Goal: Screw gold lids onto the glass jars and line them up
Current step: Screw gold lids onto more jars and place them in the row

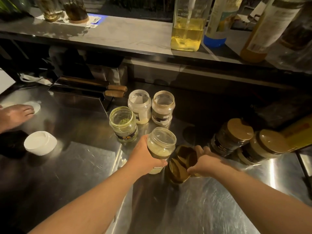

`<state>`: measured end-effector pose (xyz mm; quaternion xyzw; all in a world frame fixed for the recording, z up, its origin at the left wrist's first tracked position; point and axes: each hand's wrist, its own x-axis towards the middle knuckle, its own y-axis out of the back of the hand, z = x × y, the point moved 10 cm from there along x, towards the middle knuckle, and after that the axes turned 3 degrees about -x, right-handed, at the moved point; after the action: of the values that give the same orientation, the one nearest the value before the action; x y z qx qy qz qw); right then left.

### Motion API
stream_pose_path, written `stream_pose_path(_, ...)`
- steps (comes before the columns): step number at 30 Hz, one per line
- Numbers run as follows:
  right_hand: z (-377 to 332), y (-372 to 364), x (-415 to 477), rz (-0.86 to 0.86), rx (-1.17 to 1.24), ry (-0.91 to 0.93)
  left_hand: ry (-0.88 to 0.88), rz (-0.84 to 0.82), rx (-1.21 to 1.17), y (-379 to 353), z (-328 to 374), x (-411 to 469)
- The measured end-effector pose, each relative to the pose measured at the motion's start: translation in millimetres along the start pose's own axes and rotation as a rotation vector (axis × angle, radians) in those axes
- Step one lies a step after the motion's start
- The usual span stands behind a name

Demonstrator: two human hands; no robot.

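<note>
Both my arms reach out over the shiny metal counter (pixel 202 208). My left hand (pixel 143 159) is wrapped around the side of an open jar (pixel 160 146), holding it tight. This jar has no lid on and has a bit of pale stuff at the bottom. It stands on the counter near me.

My right hand (pixel 204 163) sits on a little pile of gold lids (pixel 181 163), just to the right of that jar. My fingers are curled on the lids, pinching one at its edge. The lids lean on each other and look blurry.

Three more open jars stand a bit farther back. One has green dust (pixel 123 125) in it. Behind it is a white jar (pixel 139 106), and next to that a brown jar (pixel 163 107). They stand close together.

Off to the right, two jars already have gold lids on: the far one (pixel 233 135) and the near one (pixel 263 146). They touch each other.

On the left, a white cup (pixel 40 143) sits upside down. Another person's hand (pixel 14 115) rests flat on the counter past it, beside a white lid (pixel 34 106). Two wooden handles (pixel 116 90) stick out from a dark rack at the back. Up on the shelf stands a bottle with yellow liquid (pixel 188 29).
</note>
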<state>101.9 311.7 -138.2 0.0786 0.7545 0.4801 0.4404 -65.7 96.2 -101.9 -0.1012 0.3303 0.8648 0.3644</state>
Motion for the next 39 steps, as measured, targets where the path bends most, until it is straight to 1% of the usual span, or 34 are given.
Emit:
stream_pose_path(3, 3.1, 16.4, -6.9, 0.057, 0.061, -0.014, -0.021, -0.028, 0.05, -0.1, 2.6, -1.6)
stream_pose_path(4, 0.2, 27.1, -9.5, 0.085, 0.087, 0.01, -0.027, -0.037, 0.071, 0.6, 3.8, -2.0)
stream_pose_path(7, -30.4, 63.8, -20.8, 0.103, 0.282, 0.181, -0.058, -0.08, 0.144, 0.4, 8.7, -2.6)
stream_pose_path(9, -61.0, 83.5, -29.4, 0.056, 0.361, 0.3, -0.073, -0.1, 0.19, 0.2, 12.0, -2.7)
stream_pose_path(13, -110.6, 91.1, -39.8, -0.093, 0.247, 0.443, -0.086, -0.125, 0.244, -1.2, 17.2, -2.7)
stream_pose_path(20, -134.4, 92.1, -39.0, -0.16, 0.161, 0.513, -0.072, -0.118, 0.228, 1.5, 12.6, -6.4)
stream_pose_path(25, -144.4, 91.4, -39.5, -0.14, 0.039, 0.513, -0.064, -0.13, 0.223, -0.2, 15.9, -8.6)
stream_pose_path(29, -146.4, 92.6, -37.5, -0.113, 0.007, 0.473, -0.049, -0.131, 0.213, 0.5, 16.5, -9.9)
stream_pose_path(34, -141.9, 94.6, -30.0, -0.052, 0.031, 0.342, -0.012, -0.131, 0.229, -1.1, 15.2, -10.7)
stream_pose_path(37, -135.1, 95.8, -25.5, 0.056, -0.067, 0.212, 0.003, -0.136, 0.264, -2.2, 15.5, -10.8)
stream_pose_path(39, -135.2, 92.8, -22.7, 0.069, -0.132, 0.16, 0.013, -0.145, 0.277, -2.6, 16.2, -11.4)
